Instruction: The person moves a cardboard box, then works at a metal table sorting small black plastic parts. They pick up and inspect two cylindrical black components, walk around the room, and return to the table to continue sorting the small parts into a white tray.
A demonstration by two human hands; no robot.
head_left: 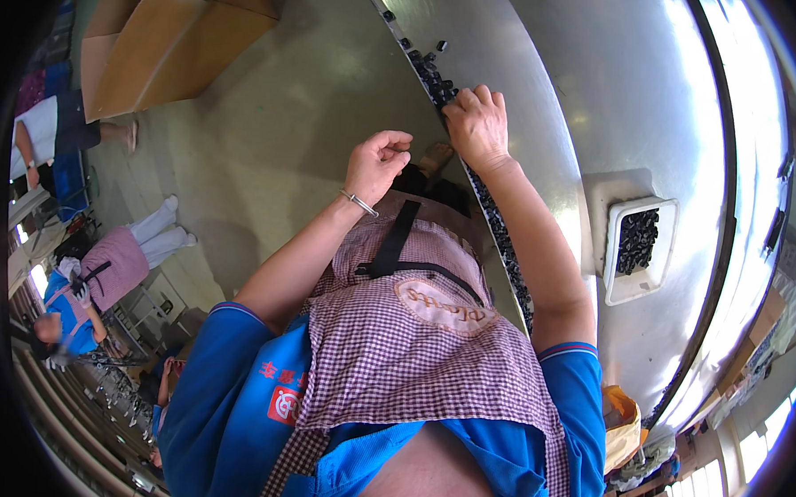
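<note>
Small dark, glossy pieces (429, 70) lie in a long band along the near edge of the metal table (549, 42). My right hand (480, 128) is over this band, its fingers curled down and closed at the pieces; whatever is between the fingertips is hidden. To its left, off the table edge and above the floor, my left hand (378, 165) is held with fingers bent toward the thumb in a loose pinch. Anything in that pinch is too small to make out. A few pieces lie loose farther up the edge.
A white plastic tray (612, 258) holding more dark pieces stands on the metal surface to the right. An open cardboard box (172, 43) is at far left. Two people (113, 267) are on the left side. A yellow bag (620, 418) sits at lower right.
</note>
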